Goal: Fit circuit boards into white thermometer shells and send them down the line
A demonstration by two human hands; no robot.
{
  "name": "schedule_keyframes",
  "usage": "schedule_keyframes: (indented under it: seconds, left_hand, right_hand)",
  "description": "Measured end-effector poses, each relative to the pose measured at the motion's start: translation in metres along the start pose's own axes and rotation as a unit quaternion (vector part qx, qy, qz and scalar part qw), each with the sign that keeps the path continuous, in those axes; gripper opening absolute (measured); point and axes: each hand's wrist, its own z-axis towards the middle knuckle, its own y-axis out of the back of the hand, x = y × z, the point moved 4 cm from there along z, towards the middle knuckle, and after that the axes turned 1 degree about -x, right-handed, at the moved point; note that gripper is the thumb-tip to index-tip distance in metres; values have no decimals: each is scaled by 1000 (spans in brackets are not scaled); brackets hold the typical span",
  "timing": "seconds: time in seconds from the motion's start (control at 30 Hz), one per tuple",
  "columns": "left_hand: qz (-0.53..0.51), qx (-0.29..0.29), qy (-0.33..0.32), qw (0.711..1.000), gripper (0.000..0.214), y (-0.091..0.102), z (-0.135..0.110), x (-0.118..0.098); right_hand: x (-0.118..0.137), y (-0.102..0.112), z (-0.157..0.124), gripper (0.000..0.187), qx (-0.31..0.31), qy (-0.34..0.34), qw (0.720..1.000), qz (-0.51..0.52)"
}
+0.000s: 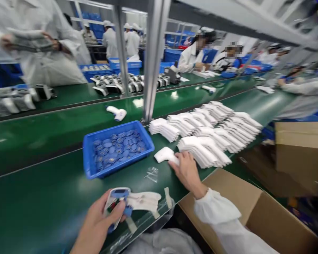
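Note:
My left hand (99, 217) is closed on an opened infrared thermometer half (144, 201); its white handle shell points right, and blue parts and a bit of circuit board show near my thumb. My right hand (187, 171) grips the handle end of a single white thermometer shell (164, 154), smooth side up, at the green bench surface. Just right of that shell stand rows of nested white shells (201, 148). Left of it sits a blue bin (88, 155) of round blue pieces (118, 146). A small clear plastic bag (152, 174) lies between my hands.
An open cardboard box (228, 183) stands below my right arm. A metal post (151, 63) rises behind the bin. White thermometers (116, 113) lie on the green conveyor (69, 123). Grey-white devices (111, 84) line the far side, where people in white coats work. Tape (167, 197) marks the bench edge.

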Motion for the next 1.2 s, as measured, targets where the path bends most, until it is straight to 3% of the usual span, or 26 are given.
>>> schedule_keyframes:
  seconds: [0.13, 0.27, 0.33, 0.43, 0.53, 0.6, 0.67, 0.77, 0.83, 0.87, 0.93, 1.0, 1.03, 1.07, 1.13, 1.17, 1.2]
  left_hand:
    - [-16, 47, -49, 998, 45, 2, 1, 0]
    - [-62, 57, -61, 995, 51, 11, 2, 1]
    - [-67, 56, -57, 995, 53, 12, -3, -4]
    - [-47, 66, -67, 994, 56, 8, -9, -10]
    - [-3, 79, -98, 992, 57, 7, -9, -5]
    - [37, 61, -94, 993, 54, 11, -5, 5]
    - [70, 27, -71, 995, 52, 21, 1, 14]
    - [88, 23, -72, 993, 51, 34, 1, 18]
    - [79, 60, -89, 991, 50, 35, -6, 17]
    - [68, 85, -98, 989, 49, 33, -10, 16]
    - [57, 104, -121, 985, 49, 27, -16, 15]
    - [97, 34, -177, 979, 52, 32, -16, 9]
    - [139, -26, -215, 966, 54, 42, -13, 4]
    - [189, -89, -249, 946, 55, 57, -9, -3]
    - [287, -197, -261, 900, 50, 104, 6, -18]
    - [320, -241, -233, 886, 45, 136, 15, -25]
    - [341, -306, -162, 874, 39, 175, 25, -31]
  right_hand:
    - [-9, -10, -7, 59, -12, 17, 1000, 15]
    - [-9, 25, -26, 58, -86, 64, 994, 34]
    - [12, 43, -37, 53, -92, 102, 989, 45]
    - [67, 58, -50, 37, -80, 174, 980, 48]
    - [123, 59, -58, 24, -68, 247, 961, 102]
    - [144, 53, -61, 21, -32, 274, 946, 170]
    - [146, 49, -61, 20, -5, 252, 939, 235]
    - [125, 49, -54, 24, 16, 153, 941, 301]
    - [113, 46, -46, 28, 89, 91, 930, 346]
    - [113, 43, -43, 31, 165, 76, 909, 374]
    - [125, 34, -43, 42, 377, 65, 820, 426]
    - [142, 28, -53, 57, 555, 5, 707, 437]
    - [149, 26, -57, 67, 598, -55, 671, 435]
    - [154, 24, -62, 76, 611, -125, 653, 430]
    - [159, 16, -69, 87, 574, -236, 663, 418]
    - [160, 12, -72, 89, 552, -253, 678, 416]
    - [161, 6, -74, 89, 536, -241, 693, 417]
